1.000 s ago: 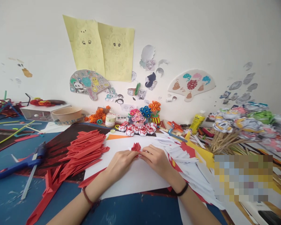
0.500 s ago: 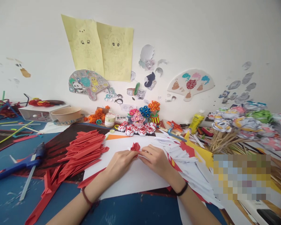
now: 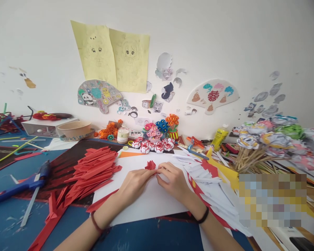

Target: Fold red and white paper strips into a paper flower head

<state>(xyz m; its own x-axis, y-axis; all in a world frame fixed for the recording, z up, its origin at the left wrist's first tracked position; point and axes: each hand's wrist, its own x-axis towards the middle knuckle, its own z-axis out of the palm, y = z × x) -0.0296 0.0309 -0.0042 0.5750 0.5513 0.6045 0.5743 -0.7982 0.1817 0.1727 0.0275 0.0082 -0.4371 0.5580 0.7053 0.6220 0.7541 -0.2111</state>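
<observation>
glue gun (image 3: pixel 23 183) left of folded strips (image 3: pixel 94 169)

Bare white sheet (image 3: pixel 151 202) is lying open in front; red folds (image 3: pixel 94 169) are crowding left, white strips (image 3: pixel 211 188) crowding right.

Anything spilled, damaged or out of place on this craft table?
Nothing looks spilled or broken. The table is crowded: folded red strips are heaped loosely left of the white sheet, and white strips fan out on its right. Both hands, left hand and right hand, pinch a small red paper piece.
</observation>
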